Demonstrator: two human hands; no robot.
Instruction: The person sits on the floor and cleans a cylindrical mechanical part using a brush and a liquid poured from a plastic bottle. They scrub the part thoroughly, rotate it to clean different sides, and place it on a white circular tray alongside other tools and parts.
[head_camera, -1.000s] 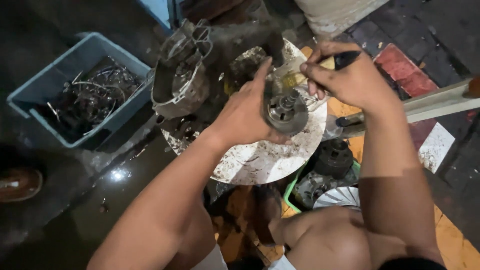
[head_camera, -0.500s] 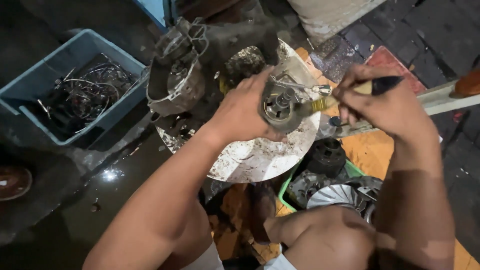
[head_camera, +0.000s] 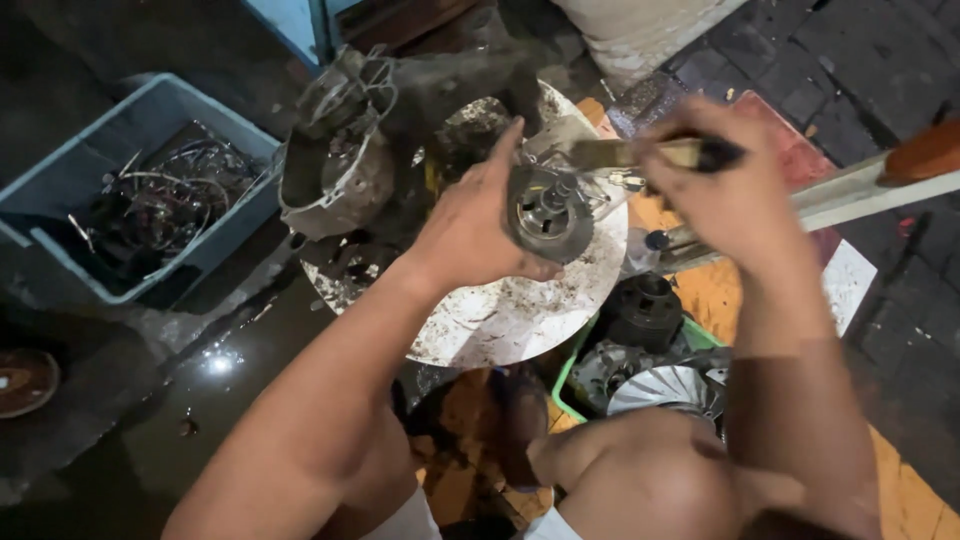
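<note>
While the left hand (head_camera: 470, 225) grips a round, greasy metal hub (head_camera: 548, 213), the right hand (head_camera: 725, 185) clasps a brush (head_camera: 650, 153) just above it.

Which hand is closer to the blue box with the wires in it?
Left. The left hand grips the round metal part beside the blue box; the right hand, holding a brush, is farther off on the other side.
</note>
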